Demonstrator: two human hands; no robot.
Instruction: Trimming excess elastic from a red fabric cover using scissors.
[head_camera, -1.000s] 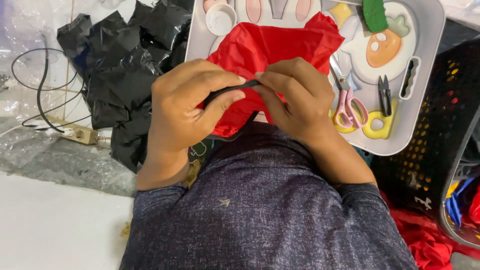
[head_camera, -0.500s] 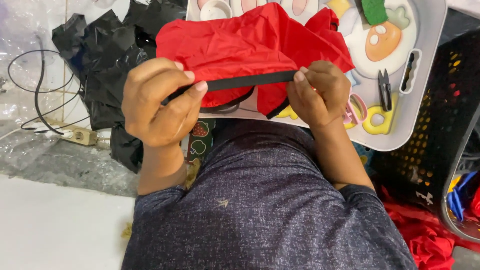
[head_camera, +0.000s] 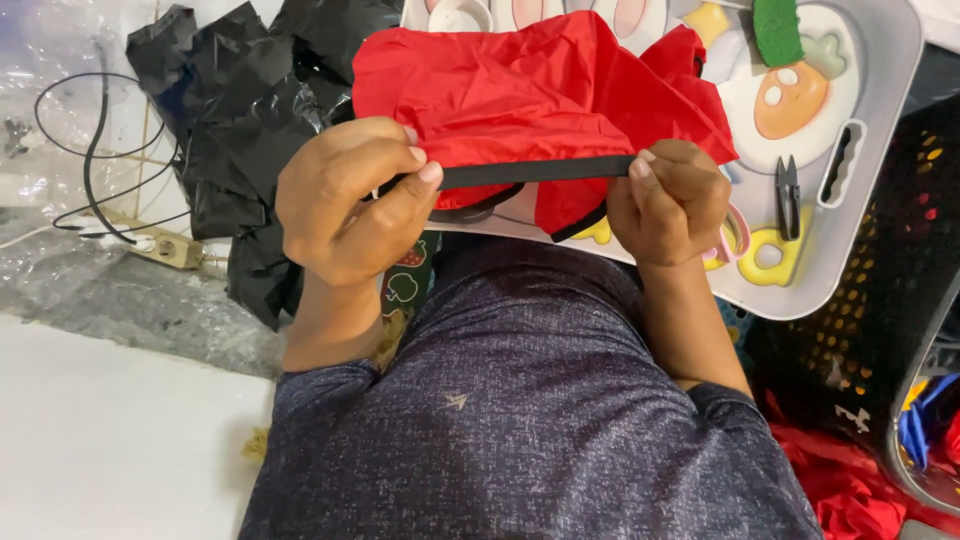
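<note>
Head view shows the left hand (head_camera: 345, 205) and right hand (head_camera: 668, 203) each pinching an end of the black band (head_camera: 535, 171) edging the red cloth (head_camera: 520, 100) above the tray (head_camera: 880, 150); even tension would keep it flat.

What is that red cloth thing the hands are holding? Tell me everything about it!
The red cloth looks thin, shiny and crumpled, like light nylon. A black band runs along its edge, pulled straight and tight between the left hand and the right hand, which pinch it at either end. The rest bunches up above the band, hanging over a grey tray. A second loop of black edging droops below the band.
</note>
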